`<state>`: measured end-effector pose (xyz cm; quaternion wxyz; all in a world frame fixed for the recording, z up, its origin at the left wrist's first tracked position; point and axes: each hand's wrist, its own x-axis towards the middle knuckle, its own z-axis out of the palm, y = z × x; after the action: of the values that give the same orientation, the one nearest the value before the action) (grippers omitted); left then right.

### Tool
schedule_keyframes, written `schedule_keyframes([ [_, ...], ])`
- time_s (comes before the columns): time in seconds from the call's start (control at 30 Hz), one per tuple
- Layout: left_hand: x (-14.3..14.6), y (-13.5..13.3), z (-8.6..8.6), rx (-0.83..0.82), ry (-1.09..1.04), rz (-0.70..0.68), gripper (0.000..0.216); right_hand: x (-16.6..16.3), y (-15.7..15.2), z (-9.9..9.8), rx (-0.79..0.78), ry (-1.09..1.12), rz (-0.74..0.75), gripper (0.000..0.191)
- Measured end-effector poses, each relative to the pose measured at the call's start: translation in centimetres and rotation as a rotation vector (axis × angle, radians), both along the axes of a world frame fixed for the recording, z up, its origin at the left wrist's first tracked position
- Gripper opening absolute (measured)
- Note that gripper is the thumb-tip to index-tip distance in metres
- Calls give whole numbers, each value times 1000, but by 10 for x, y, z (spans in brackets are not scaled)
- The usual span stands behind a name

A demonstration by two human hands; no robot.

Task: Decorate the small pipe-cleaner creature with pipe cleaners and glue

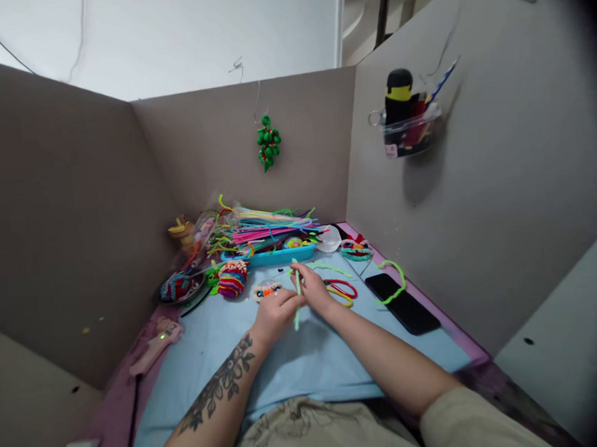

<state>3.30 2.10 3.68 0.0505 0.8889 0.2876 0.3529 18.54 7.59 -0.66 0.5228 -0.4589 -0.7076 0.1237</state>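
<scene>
A pale green pipe cleaner [297, 283] stands nearly upright between my two hands over the blue cloth. My left hand [278, 312] pinches it near its lower part. Higher up, the fingers of my right hand [310, 286] are closed on the same stem. Just beyond my left hand lies a small cream and orange face-shaped craft piece [268, 290], partly covered by the hand. Scissors with red and yellow handles [343, 290] rest beside my right wrist. Another green pipe cleaner [331, 268] lies behind my right hand.
A blue tray [275, 256] piled with colourful pipe cleaners [273, 228] stands at the back. A striped craft piece [233, 279] and metal bowl [182, 287] are left. A black phone [403, 303] with a bent green pipe cleaner [400, 278] lies right; a pink glue gun [157, 344] lies left. Grey partitions enclose the table.
</scene>
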Motion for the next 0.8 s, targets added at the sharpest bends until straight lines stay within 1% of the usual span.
schedule_keyframes([
  [0.03, -4, 0, 0, 7, -129, 17, 23, 3, 0, 1, 9, -13, -23, 30],
  [0.1, -14, 1, 2, -20, -425, 117, 19, 10, 2, 3, 13, -34, -78, 26],
  [0.2, -33, 7, 5, -189, -844, 303, 22, 20, 4, 5, -9, -81, -131, 20],
  [0.27, -46, 14, 4, -290, -1065, 348, 27, 23, 5, 6, -21, -113, -151, 17],
  [0.33, -57, 20, 1, -354, -1222, 340, 29, 22, 4, 7, -26, -125, -142, 16],
  [0.47, -72, 28, -8, -517, -1372, 286, 32, 10, -2, 6, -36, -46, -43, 13],
  [0.57, -75, 30, -13, -625, -1426, 263, 31, 1, -6, 3, -102, 44, 3, 25],
  [0.67, -76, 31, -15, -710, -1453, 238, 31, -1, -6, 1, -124, 110, -6, 28],
  [0.8, -79, 34, -17, -747, -1453, 201, 30, 5, -4, 2, -117, 141, -39, 26],
])
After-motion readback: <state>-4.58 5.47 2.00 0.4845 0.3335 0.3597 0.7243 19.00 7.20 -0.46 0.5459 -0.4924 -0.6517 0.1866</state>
